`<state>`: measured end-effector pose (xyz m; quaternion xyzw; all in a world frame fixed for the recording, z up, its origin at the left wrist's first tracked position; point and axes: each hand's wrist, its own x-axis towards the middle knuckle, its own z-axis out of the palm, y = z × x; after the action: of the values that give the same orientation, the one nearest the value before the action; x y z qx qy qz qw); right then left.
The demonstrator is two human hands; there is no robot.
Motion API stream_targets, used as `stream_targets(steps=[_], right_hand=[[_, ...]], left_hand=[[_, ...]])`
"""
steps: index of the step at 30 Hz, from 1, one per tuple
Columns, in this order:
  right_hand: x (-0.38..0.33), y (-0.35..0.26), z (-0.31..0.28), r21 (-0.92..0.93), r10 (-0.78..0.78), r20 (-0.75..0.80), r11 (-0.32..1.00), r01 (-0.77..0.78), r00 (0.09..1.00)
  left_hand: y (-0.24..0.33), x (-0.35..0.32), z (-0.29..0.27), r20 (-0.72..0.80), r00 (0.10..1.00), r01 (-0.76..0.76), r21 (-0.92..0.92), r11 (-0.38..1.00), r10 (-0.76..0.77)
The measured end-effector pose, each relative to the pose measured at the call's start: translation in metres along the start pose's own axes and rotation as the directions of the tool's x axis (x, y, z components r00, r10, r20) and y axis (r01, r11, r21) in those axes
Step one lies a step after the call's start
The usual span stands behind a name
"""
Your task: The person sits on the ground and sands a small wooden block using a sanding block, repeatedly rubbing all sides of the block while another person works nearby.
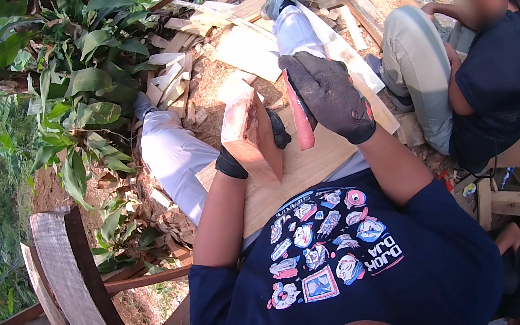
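Observation:
My left hand [233,160], in a dark glove, grips a pale wooden block [246,134] and holds it upright over a wooden board [305,169] lying across my lap. Only the glove's wrist and a few fingertips show from behind the block. My right hand [329,95], also in a dark glove, is closed around a tool with a red handle [299,116]. The handle points down, just right of the block, and the tool's working end is hidden by the hand. I sit with my legs in light trousers stretched forward.
Another person [483,82] in a dark shirt and beige trousers sits close on my right. Wood offcuts and planks [242,44] litter the ground ahead. Leafy plants [79,75] stand at the left, a curved wooden piece [71,291] at lower left.

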<state>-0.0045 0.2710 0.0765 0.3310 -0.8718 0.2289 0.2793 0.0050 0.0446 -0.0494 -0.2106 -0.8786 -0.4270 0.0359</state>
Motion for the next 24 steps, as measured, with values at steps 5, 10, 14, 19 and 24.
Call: stream_targets(steps=[5, 10, 14, 19, 24], right_hand=[[0.021, -0.016, 0.018, -0.039, -0.034, -0.015, 0.999, 0.033, 0.999], [0.004, 0.001, 0.038, 0.448, 0.031, 0.055, 0.892, -0.052, 0.998], [-0.01, 0.013, 0.044, 0.322, -0.037, -0.122, 0.944, 0.075, 0.992], [-0.032, 0.029, 0.071, 0.265, 0.247, -0.083, 0.939, -0.218, 0.965], [-0.039, 0.039, 0.084, -0.037, 0.31, -0.041, 0.95, -0.311, 0.95]], left_hand=[[-0.028, -0.01, 0.038, 0.07, 0.997, 0.069, -0.557, 0.827, -0.036], [-0.047, -0.004, 0.039, 0.384, 0.921, 0.386, -0.922, -0.026, 0.062], [0.007, -0.006, -0.008, 0.076, 0.962, 0.256, -0.589, 0.766, -0.263], [0.06, -0.018, -0.063, 0.09, 0.943, 0.235, -0.862, 0.45, -0.319], [0.095, -0.005, -0.059, -0.039, 0.957, 0.288, 0.022, 0.957, -0.287]])
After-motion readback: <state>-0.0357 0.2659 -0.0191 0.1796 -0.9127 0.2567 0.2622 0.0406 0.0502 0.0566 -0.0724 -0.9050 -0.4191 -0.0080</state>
